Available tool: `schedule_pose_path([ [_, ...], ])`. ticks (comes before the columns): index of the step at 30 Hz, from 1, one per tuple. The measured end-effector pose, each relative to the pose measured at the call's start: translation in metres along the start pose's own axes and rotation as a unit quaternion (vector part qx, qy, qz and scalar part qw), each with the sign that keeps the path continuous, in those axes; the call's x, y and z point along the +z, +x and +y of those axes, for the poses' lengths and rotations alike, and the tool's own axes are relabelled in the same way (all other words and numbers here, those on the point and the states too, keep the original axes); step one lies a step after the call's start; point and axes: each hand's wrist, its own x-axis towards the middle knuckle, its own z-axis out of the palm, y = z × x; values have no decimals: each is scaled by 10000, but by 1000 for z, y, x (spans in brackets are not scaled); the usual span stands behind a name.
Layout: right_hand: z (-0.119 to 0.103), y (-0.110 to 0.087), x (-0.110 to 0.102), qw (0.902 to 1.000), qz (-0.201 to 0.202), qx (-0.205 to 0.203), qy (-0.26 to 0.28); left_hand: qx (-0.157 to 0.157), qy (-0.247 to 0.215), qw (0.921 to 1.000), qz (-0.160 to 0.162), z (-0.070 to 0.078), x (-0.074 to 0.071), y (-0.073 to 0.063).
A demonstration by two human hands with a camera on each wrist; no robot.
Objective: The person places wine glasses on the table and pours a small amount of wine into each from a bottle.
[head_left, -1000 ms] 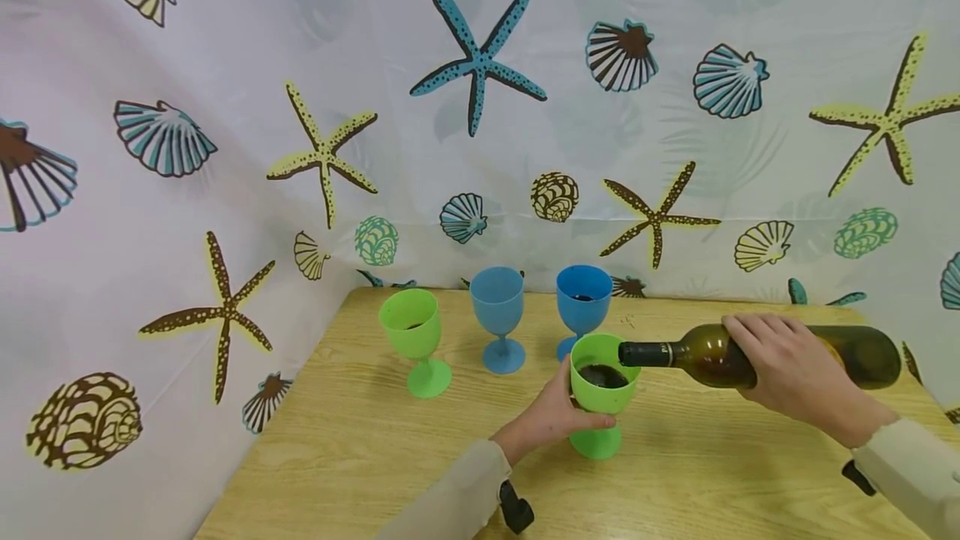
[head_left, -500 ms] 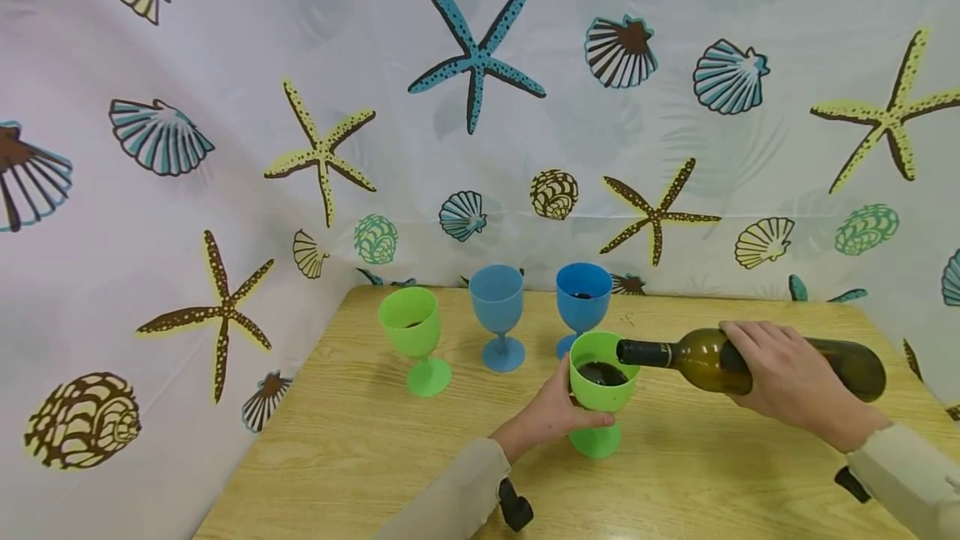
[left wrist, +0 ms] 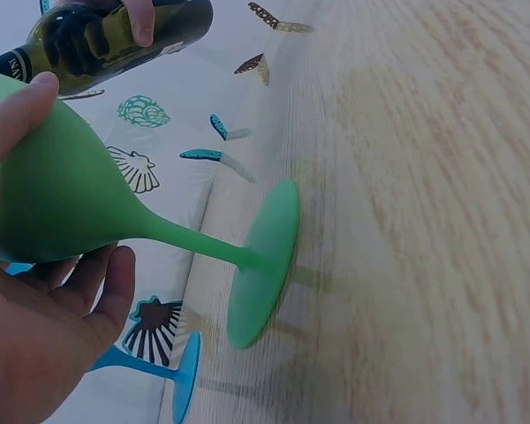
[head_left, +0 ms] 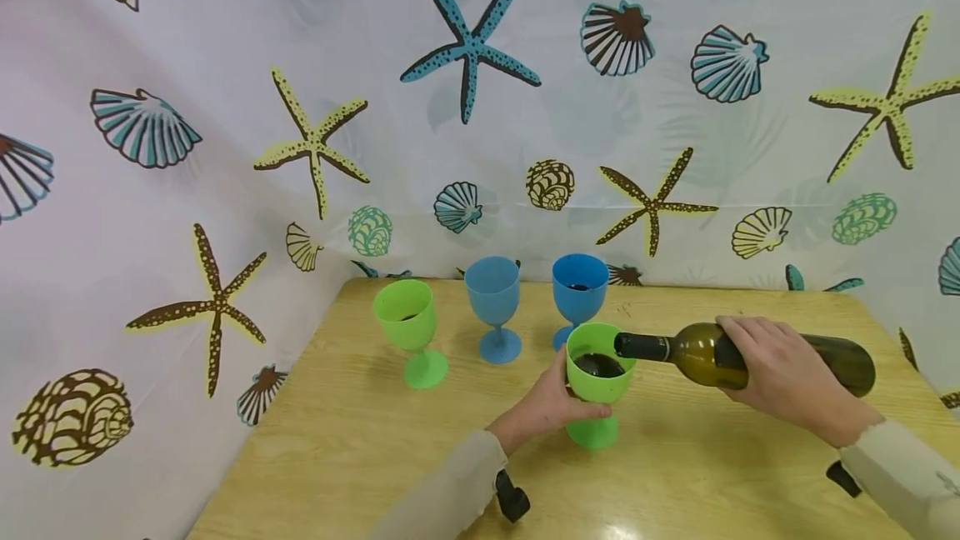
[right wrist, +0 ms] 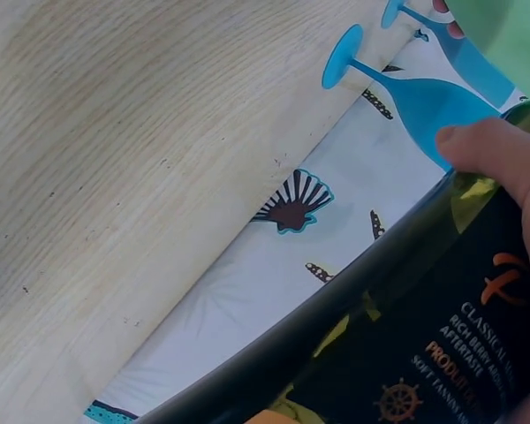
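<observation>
Four plastic goblets stand on the wooden table [head_left: 360, 440]: two green, two blue. The near green goblet [head_left: 596, 377] sits toward the front, its foot on the tabletop, and the left hand [head_left: 543, 411] curls its fingers and thumb round the bowl from the left side. The right hand [head_left: 780, 373] wraps over the body of one dark green wine bottle [head_left: 697, 354], held almost level, with its black-capped mouth just over the goblet's rim. Dark red liquid already fills a good part of that bowl, so this pour looks well under way; whether liquid is running at this instant is too fine to tell.

Of the other three, the far green goblet [head_left: 408, 327] at the left shows a small dark patch at the bottom, and the darker blue goblet [head_left: 579, 290] at the back, just behind the near green one, shows a little dark liquid too. The lighter blue goblet [head_left: 492, 298] between them shows no liquid from this angle; its inside is partly hidden, so it may yet need filling.

Counted: four goblets, one bottle, two hands, one table. A shell-and-starfish curtain [head_left: 225, 107] hangs behind and to the left.
</observation>
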Motion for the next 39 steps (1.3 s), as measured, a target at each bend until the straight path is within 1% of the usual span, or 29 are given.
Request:
schedule_pose_path([
  [5, 4, -7, 1, 9999, 25, 108, 72, -1, 51, 10000, 34, 2, -3, 0],
  [8, 5, -14, 2, 9993, 111, 292, 219, 17, 59, 10000, 32, 2, -2, -1],
  [11, 3, -18, 2, 9956, 310, 721, 509, 21, 29, 10000, 15, 1, -2, -2],
  [13, 1, -19, 1, 9892, 431, 1152, 802, 13, 14, 10000, 4, 1, -2, -3],
  [14, 0, -19, 1, 9839, 516, 1385, 1001, 10, 3, 10000, -1, 2, -2, -3],
  [16, -2, -19, 1, 9700, 640, 1886, 1394, -25, 1, 10000, 10, 2, -2, -3],
  [20, -1, -15, 3, 9352, 944, 2774, 1988, -107, 39, 9999, 104, 4, -2, -3],
  [23, 2, -12, 6, 9061, 975, 3440, 2263, -150, 70, 9997, 160, 4, -2, -3],
  [25, 4, -9, 9, 8836, 955, 3847, 2493, -160, 65, 9997, 192, 4, -1, -2],
  [30, 11, 2, 20, 8266, 1219, 4593, 3014, -85, 5, 9997, 232, 2, 0, 1],
  [32, 13, 9, 26, 8061, 1379, 4787, 3196, -43, 3, 9997, 235, 2, -1, 1],
  [33, 14, 13, 29, 7975, 1460, 4855, 3270, -22, 26, 9997, 251, 2, -1, 1],
  [35, 17, 17, 35, 7849, 1600, 4934, 3388, 3, 11, 9997, 256, 1, 0, 3],
  [37, 20, 22, 42, 7779, 1732, 4951, 3460, 17, -21, 9997, 260, 0, 1, 4],
  [39, 22, 25, 49, 7738, 1819, 4981, 3465, 11, -15, 9996, 266, 0, 2, 5],
])
